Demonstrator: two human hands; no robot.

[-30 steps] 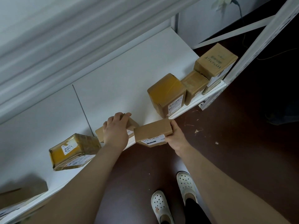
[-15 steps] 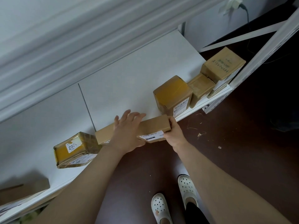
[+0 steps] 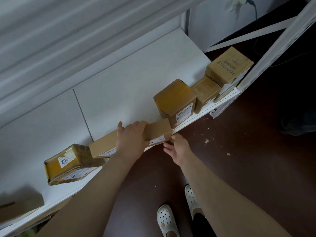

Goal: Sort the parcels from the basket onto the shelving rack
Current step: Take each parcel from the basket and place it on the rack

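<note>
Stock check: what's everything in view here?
shelf: one, white, across the frame
left flat box: one, brown, shelf's front edge
right flat box: one, brown, beside it
labelled parcel: one, yellow-brown taped, left of the flat boxes
cube parcel: one, yellow-brown taped, right of them
small parcel: one, brown, right of the cube
printed box: one, brown, stacked at shelf's right end
dark box: one, brown, shelf's far left, blurred
floor: one, dark brown, below
clogs: two, white, on the floor
left grip: one, bare hand, flat across both flat boxes
right grip: one, bare hand, open by right box's corner
</note>
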